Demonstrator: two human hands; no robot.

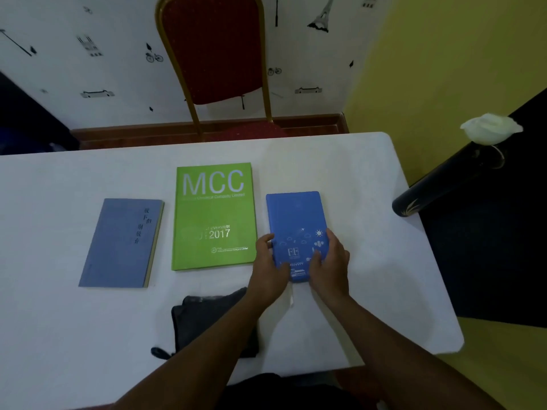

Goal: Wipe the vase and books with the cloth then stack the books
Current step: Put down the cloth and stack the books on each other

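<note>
Both hands, left hand (pixel 268 261) & right hand (pixel 330 261), had fingers clamped on the blue notebook's (pixel 296 223) near end, towards bench's (pixel 370 261) right edge, w/ dark cloth (pixel 207 318) by front edge

Both bare forearms are extended forward from the lower edge of the view and angled toward each other. The left hand (pixel 268 261) is set at the left edge of the blue notebook (pixel 297 229), thumb raised along that edge and fingers curled at its near corner. The right hand (pixel 328 261) is laid at the right edge, fingers spread over the cover's near part.
</note>
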